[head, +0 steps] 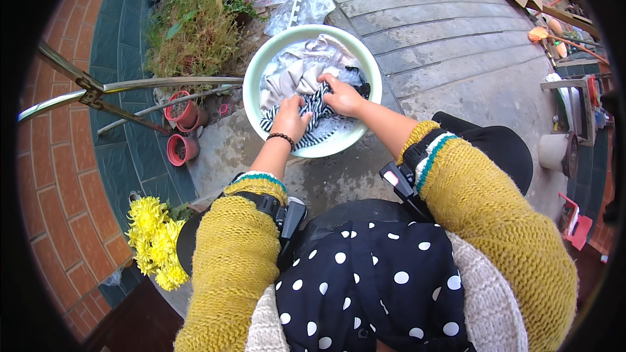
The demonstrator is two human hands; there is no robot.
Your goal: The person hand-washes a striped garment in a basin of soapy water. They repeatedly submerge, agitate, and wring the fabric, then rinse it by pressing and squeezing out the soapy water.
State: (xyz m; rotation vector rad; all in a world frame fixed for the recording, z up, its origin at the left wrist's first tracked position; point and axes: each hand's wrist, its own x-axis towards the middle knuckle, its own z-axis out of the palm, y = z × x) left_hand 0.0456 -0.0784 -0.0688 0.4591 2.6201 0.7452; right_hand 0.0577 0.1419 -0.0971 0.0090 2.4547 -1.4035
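Note:
A pale green plastic basin [251,107] stands on the concrete in front of me, holding wet laundry and sudsy water. Inside it, a black-and-white striped cloth [315,107] is bunched between my hands. My left hand [292,118], with a dark bead bracelet at the wrist, grips the striped cloth on its near left side. On the right, my right hand [344,97] has hold of the same cloth, its fingers partly hidden in the folds. White or pale grey garments [298,76] lie beyond the hands, and a black lacy piece [363,89] shows at the basin's right side.
A metal rail [171,83] reaches from the left to the basin's rim. Left are red plant pots [182,149], dry bushy plants [193,29] and yellow chrysanthemums [156,242]. Clear plastic sheeting [313,7] lies behind the basin. A white bucket [552,151] stands at right.

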